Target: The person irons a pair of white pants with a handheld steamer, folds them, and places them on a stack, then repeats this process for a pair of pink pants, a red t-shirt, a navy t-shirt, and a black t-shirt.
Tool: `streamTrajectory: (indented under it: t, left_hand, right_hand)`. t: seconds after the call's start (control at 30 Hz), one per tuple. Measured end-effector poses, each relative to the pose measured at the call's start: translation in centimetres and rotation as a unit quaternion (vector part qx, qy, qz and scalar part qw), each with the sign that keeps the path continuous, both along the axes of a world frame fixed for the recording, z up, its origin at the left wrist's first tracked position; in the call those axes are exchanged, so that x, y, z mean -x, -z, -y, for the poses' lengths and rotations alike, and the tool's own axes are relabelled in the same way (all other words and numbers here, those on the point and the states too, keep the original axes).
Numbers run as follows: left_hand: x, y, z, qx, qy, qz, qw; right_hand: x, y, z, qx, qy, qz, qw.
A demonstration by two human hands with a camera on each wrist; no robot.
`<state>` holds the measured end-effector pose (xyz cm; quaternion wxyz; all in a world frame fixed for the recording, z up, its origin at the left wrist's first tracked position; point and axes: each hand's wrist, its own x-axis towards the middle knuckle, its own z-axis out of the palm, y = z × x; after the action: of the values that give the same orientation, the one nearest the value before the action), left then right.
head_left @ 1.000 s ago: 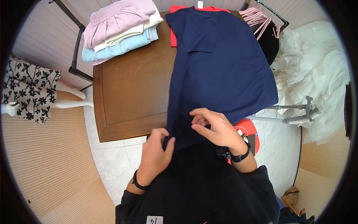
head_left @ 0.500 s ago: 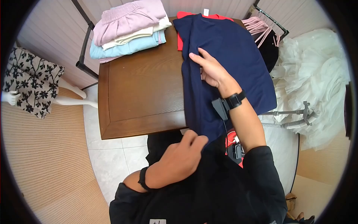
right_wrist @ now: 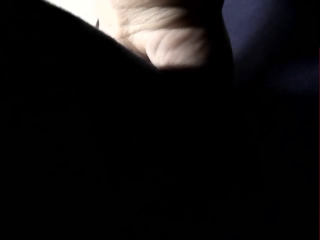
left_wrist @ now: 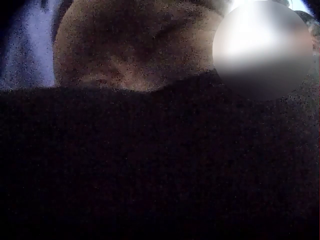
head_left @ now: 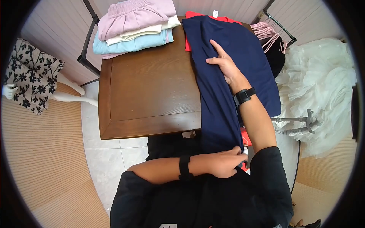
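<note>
A navy blue garment (head_left: 216,110), probably a shirt, lies over the right part of the wooden table (head_left: 152,91), its near end hanging over the front edge. My left hand (head_left: 224,164) reaches across my body and pinches the near hem at its right corner. Higher up, my right hand (head_left: 227,68) rests on the cloth along a lengthwise fold, index finger and thumb spread; its other fingers are hidden. A red garment (head_left: 188,45) with a white tag peeks out beneath. Both wrist views are mostly dark, showing part of the left hand (left_wrist: 130,50) and the right hand (right_wrist: 175,42).
Folded lilac, cream and light blue clothes (head_left: 133,43) are stacked at the table's back left. Pink hangers (head_left: 264,30) hang on a rack at the back right. A white ruffled dress (head_left: 315,87) stands to the right, a mannequin's floral skirt (head_left: 34,78) to the left.
My left hand has carried the near hem from left to right, folding the garment's left side inward. My right hand has moved from the near part up onto the middle of the cloth.
</note>
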<state>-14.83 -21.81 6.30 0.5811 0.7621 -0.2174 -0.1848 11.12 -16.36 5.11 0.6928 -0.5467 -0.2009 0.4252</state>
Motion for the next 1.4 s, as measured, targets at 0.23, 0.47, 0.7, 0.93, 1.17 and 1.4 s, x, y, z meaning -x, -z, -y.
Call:
streamTrajectory:
  t: [0.23, 0.47, 0.7, 0.93, 1.17, 1.4]
  left_hand:
    - [1.1, 1.8, -5.7, 0.035, 0.080, -0.097, 0.991]
    - [4.3, 11.7, -8.8, -0.124, -0.333, -0.142, 0.924]
    - [2.1, 15.6, -7.9, -0.115, -0.212, -0.220, 0.945]
    - [3.5, 13.7, -8.9, -0.074, -0.119, -0.189, 0.972]
    - [4.3, 15.3, -8.5, -0.017, -0.301, -0.162, 0.940]
    - [3.3, 14.0, -8.2, -0.102, -0.257, -0.136, 0.951]
  right_hand:
    - [-1.0, 0.6, 0.6, 0.007, 0.051, -0.024, 0.998]
    - [-1.1, -0.9, 1.4, -0.054, 0.068, -0.011, 0.996]
    - [-1.8, -2.7, 1.3, -0.064, 0.093, 0.189, 0.975]
    - [-3.5, -0.4, 3.8, 0.071, 0.126, 0.307, 0.941]
    - [3.3, -0.4, 10.8, 0.167, 0.057, 0.225, 0.958]
    - [12.6, 1.2, 20.5, 0.145, 0.144, 0.166, 0.965]
